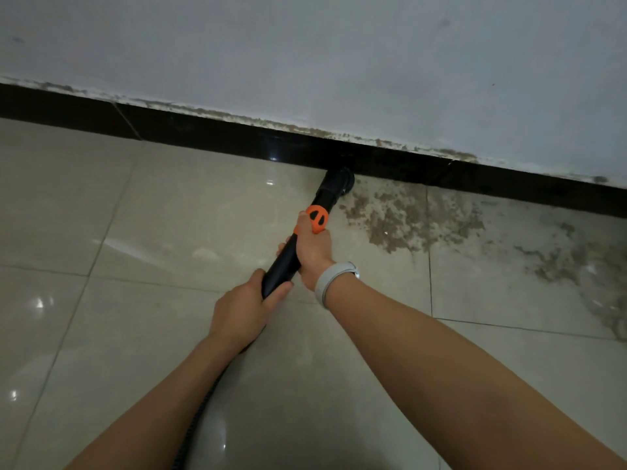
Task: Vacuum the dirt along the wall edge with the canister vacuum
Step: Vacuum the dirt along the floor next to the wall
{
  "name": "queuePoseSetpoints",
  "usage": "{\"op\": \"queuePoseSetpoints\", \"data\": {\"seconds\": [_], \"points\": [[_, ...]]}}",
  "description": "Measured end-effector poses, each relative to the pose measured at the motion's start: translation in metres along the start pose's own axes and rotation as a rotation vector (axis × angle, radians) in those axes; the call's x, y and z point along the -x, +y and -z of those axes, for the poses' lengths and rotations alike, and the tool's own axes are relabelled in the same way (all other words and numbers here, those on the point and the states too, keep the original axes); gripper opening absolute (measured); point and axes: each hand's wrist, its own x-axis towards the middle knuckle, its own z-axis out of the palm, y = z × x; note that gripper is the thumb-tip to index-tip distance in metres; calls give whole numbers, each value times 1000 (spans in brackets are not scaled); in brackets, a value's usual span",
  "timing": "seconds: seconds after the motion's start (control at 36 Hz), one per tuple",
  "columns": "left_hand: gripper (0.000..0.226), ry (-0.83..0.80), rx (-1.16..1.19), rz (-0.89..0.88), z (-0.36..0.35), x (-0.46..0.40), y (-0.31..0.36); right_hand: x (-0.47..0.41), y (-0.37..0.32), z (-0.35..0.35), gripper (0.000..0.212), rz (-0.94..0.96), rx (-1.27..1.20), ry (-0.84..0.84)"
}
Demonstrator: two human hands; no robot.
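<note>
Dirt (pixel 400 222) lies on the floor tiles (pixel 169 205) as a brown, sandy patch along the black skirting (pixel 203 134), and it reaches from the nozzle to the right, where it becomes thinner and more grey near the edge of the picture.

From the head camera I see only this one view. The vacuum wand (pixel 288 262) is a black rigid tube with an orange collar (pixel 317 218), and its round nozzle (pixel 337 183) stands on the floor, touching or almost touching the skirting, at the left end of the dirt. My right hand (pixel 314 256) is wrapped around the tube just below the orange collar, the fingers fully curled on it; a white band (pixel 330 283) is on that wrist. My left hand (pixel 242 313) grips the lower end of the tube, also closed around it. A dark hose (pixel 203 412) runs from there down toward me.

I judge the wand to be light and stiff, smooth plastic, so two hands well apart on it give good control of the nozzle. The dirt looks loose and dry, so it should lift easily, but some may be stuck in the joint against the skirting.

The canister itself is not in view, so I cannot tell what is in it. No other container is visible.
</note>
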Motion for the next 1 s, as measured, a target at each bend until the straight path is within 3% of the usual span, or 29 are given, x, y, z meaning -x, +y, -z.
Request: {"op": "queuePoseSetpoints", "data": {"seconds": [0.56,0.89,1.0], "points": [[43,-96,-9,-50,-18,-21,32,-1,-27,43,42,-22,-64,29],[44,-241,-8,-49,-15,-30,64,-10,-37,69,33,-31,-96,18],[45,-249,-33,-58,-31,-29,77,-17,-38,87,46,-38,-119,25]]}}
